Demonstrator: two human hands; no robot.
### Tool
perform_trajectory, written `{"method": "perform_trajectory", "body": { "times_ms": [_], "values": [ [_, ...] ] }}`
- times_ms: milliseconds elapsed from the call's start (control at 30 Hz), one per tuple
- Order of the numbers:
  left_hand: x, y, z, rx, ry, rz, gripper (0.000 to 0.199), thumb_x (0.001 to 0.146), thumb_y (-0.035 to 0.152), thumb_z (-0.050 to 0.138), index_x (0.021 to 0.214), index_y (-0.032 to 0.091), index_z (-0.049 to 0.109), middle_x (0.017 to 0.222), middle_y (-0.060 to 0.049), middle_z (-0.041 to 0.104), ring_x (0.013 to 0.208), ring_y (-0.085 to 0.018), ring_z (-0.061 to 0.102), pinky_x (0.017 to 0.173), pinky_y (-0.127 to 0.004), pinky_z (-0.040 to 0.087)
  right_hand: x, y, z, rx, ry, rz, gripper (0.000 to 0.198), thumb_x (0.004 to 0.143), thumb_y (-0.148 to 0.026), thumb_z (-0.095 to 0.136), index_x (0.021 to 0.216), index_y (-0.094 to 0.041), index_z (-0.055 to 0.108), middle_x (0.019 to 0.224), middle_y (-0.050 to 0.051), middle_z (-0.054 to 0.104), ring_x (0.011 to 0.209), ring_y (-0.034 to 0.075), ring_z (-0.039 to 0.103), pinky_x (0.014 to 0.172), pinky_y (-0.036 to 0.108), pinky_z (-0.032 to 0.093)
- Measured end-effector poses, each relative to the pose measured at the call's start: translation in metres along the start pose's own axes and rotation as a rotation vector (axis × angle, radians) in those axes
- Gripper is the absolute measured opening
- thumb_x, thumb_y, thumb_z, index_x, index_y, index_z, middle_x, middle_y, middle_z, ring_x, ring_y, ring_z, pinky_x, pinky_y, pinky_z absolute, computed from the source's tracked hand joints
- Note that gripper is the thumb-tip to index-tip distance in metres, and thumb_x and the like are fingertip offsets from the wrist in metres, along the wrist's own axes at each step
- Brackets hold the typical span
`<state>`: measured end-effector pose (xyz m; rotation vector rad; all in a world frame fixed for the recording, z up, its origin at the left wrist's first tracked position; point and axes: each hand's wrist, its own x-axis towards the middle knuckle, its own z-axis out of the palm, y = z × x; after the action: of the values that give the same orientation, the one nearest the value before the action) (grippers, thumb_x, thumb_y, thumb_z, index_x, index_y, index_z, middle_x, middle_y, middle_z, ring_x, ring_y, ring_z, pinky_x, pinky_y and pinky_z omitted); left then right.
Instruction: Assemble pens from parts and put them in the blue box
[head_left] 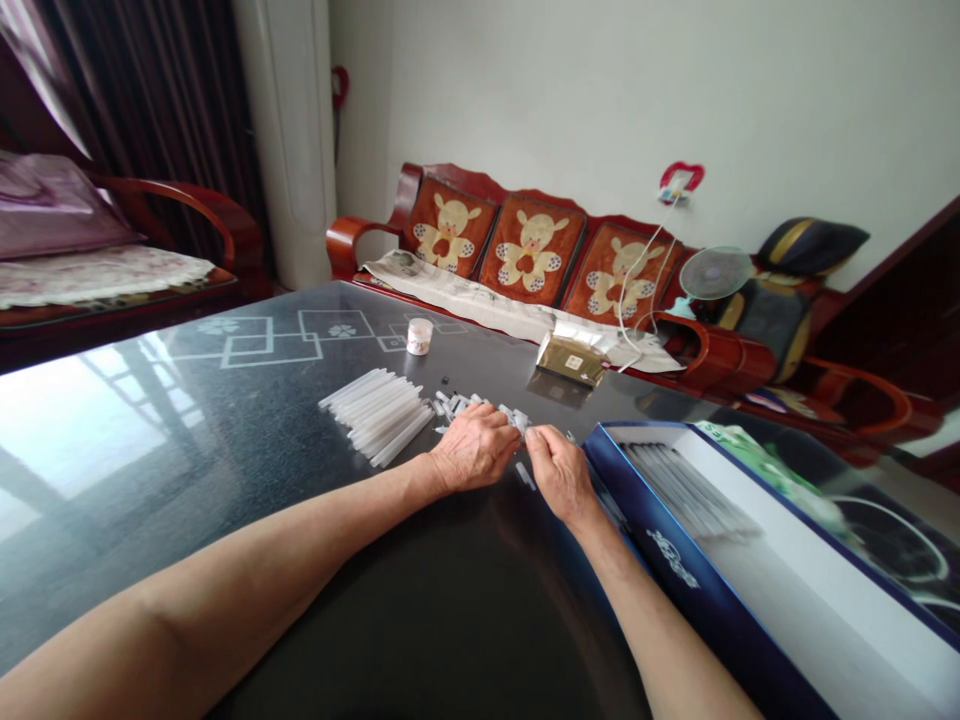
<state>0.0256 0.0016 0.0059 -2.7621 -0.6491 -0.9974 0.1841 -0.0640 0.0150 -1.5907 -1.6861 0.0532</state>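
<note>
My left hand is closed, fingers curled down at the edge of a heap of small whitish pieces that look like pen caps. Close beside it, my right hand is closed too, thumb and forefinger pinched towards the left fingertips. Whatever the two hands hold between them is too small and covered to make out. To the left lies a bundle of translucent white tubes, like pen barrels, side by side. One loose small piece rests on the dark glossy table just below the hands.
A long blue box with a white inside stands at the right, holding a row of tubes with dark ends. Further back are a small white cup-like container and a tissue pack. Green packaging lies beyond the box.
</note>
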Motion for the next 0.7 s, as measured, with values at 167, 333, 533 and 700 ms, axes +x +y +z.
{"method": "perform_trajectory", "body": {
  "times_ms": [167,333,533,700],
  "values": [
    [0.001,0.000,0.000,0.026,-0.050,0.005,0.031,0.094,0.028,0.041,0.080,0.016,0.065,0.073,-0.006,0.057,0.071,-0.018,0.048,0.071,-0.034,0.036,-0.002,0.001,0.002,0.143,-0.084,0.129,0.039,0.087,-0.049,0.045,0.072,-0.020,0.065,0.071,0.004,0.069,0.070,0.019,0.062,0.065,0.027,0.044],
    [0.002,-0.002,-0.004,0.025,0.033,0.031,0.028,0.095,0.028,0.040,0.092,0.017,0.066,0.084,-0.008,0.062,0.080,-0.020,0.051,0.080,-0.037,0.038,0.001,0.003,0.007,0.381,-0.045,0.300,0.039,0.082,-0.053,0.055,0.073,-0.018,0.068,0.071,0.004,0.071,0.073,0.020,0.066,0.068,0.028,0.049],
    [0.008,0.001,-0.010,-0.339,0.261,-0.278,0.031,0.091,0.041,0.049,0.094,0.016,0.067,0.090,-0.008,0.066,0.085,-0.020,0.058,0.081,-0.034,0.044,0.007,0.012,0.009,0.636,0.265,0.589,0.046,0.074,-0.060,0.060,0.081,-0.016,0.068,0.078,0.010,0.074,0.073,0.023,0.070,0.066,0.032,0.053],
    [0.018,-0.002,-0.011,-1.152,0.251,-0.949,0.043,0.081,0.056,0.058,0.071,0.014,0.063,0.059,0.000,0.058,0.049,-0.010,0.051,0.048,-0.022,0.039,0.001,0.004,0.008,0.437,0.216,0.353,0.044,0.082,-0.059,0.053,0.079,-0.017,0.068,0.079,0.008,0.074,0.078,0.022,0.069,0.071,0.030,0.051]
  ]
}}
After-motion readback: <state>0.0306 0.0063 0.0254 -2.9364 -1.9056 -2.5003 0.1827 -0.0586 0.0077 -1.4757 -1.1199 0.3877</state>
